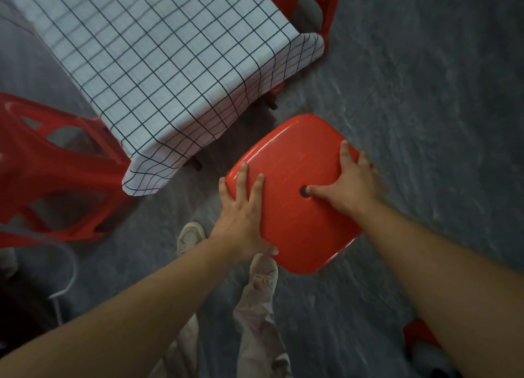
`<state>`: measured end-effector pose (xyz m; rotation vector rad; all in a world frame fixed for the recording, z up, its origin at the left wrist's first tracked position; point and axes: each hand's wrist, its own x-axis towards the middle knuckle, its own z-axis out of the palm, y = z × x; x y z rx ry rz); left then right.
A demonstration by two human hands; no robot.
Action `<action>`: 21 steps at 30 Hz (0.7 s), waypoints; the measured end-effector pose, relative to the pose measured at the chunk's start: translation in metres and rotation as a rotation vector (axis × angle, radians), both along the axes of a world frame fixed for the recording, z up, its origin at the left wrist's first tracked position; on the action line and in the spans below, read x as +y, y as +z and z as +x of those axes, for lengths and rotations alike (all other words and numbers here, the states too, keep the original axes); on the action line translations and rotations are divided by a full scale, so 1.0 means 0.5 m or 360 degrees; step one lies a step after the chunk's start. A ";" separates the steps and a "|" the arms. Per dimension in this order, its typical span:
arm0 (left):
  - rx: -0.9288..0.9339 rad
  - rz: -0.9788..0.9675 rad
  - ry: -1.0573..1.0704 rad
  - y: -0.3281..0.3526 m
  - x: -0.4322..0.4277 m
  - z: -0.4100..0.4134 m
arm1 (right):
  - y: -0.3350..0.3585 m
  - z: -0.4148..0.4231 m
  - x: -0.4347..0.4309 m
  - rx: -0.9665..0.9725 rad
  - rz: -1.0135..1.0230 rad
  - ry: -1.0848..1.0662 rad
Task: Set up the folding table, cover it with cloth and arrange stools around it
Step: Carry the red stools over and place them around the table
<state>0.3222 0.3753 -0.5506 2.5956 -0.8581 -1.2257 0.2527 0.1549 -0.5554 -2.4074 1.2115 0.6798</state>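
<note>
A red plastic stool (289,196) with a small hole in its seat is right below me, seen from the top. My left hand (243,213) grips the seat's left edge, thumb under the rim. Over the right side my right hand (348,185) lies spread, fingers curled over the far edge. The stool is beside the near corner of the table (158,57), which is covered by a white cloth with a dark grid that hangs over the edges. The stool's legs are hidden.
A second red stool (56,168) stands at the table's left side, a third (320,6) at its far right corner. Grey floor (425,94) stretches to the right. My feet and light trousers (255,306) are below the stool. Something red (419,338) lies bottom right.
</note>
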 end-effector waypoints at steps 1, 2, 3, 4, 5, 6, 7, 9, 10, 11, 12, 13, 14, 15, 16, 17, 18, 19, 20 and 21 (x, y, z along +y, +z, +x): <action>-0.0002 0.0003 -0.0005 -0.003 -0.001 0.001 | 0.001 0.000 -0.002 0.0008 0.0002 0.0006; 0.0005 0.0009 -0.0005 -0.002 -0.003 0.003 | 0.001 0.001 -0.003 0.0018 0.0007 0.0012; 0.0021 0.0016 -0.0001 -0.002 -0.004 0.005 | 0.002 0.002 -0.004 0.0027 0.0014 0.0016; 0.0034 0.0018 -0.0007 -0.001 -0.006 0.007 | 0.002 0.003 -0.005 0.0036 0.0021 0.0016; 0.0042 0.0019 -0.0018 0.001 -0.007 0.009 | 0.003 0.004 -0.005 0.0042 0.0025 0.0012; 0.0046 0.0017 -0.0022 0.002 -0.008 0.008 | 0.003 0.004 -0.004 0.0046 0.0026 0.0004; 0.0051 0.0009 -0.0012 0.003 -0.008 0.007 | 0.003 0.004 -0.004 0.0049 0.0029 -0.0004; 0.0070 -0.0001 0.0028 0.007 -0.009 0.006 | 0.005 0.006 -0.003 0.0057 0.0035 -0.0012; 0.0077 0.0002 0.0030 0.007 -0.011 0.005 | 0.006 0.007 -0.003 0.0063 0.0032 -0.0011; 0.0080 0.0012 0.0020 0.006 -0.013 0.004 | 0.007 0.008 -0.003 0.0068 0.0031 -0.0013; 0.0087 0.0032 0.0009 0.006 -0.014 0.004 | 0.007 0.009 -0.003 0.0073 0.0037 -0.0020; 0.0095 0.0053 0.0005 0.004 -0.015 0.006 | 0.006 0.012 -0.003 0.0077 0.0046 -0.0026; 0.0096 0.0066 -0.0001 0.002 -0.015 0.007 | 0.005 0.012 -0.003 0.0077 0.0055 -0.0028; 0.0091 0.0066 -0.0015 -0.001 -0.016 0.009 | 0.004 0.012 -0.003 0.0070 0.0056 -0.0034; 0.0090 0.0067 -0.0026 -0.002 -0.018 0.010 | 0.004 0.011 -0.003 0.0063 0.0057 -0.0040; 0.0098 0.0077 -0.0028 -0.003 -0.017 0.011 | 0.003 0.011 -0.003 0.0059 0.0064 -0.0039; 0.0111 0.0094 -0.0030 -0.003 -0.017 0.013 | 0.002 0.012 -0.003 0.0057 0.0070 -0.0035; 0.0120 0.0103 -0.0037 -0.003 -0.016 0.014 | 0.001 0.012 -0.003 0.0057 0.0072 -0.0033; 0.0121 0.0101 -0.0043 -0.003 -0.017 0.015 | 0.001 0.013 -0.003 0.0059 0.0070 -0.0034; 0.0120 0.0094 -0.0044 -0.002 -0.019 0.015 | 0.001 0.013 -0.004 0.0062 0.0065 -0.0035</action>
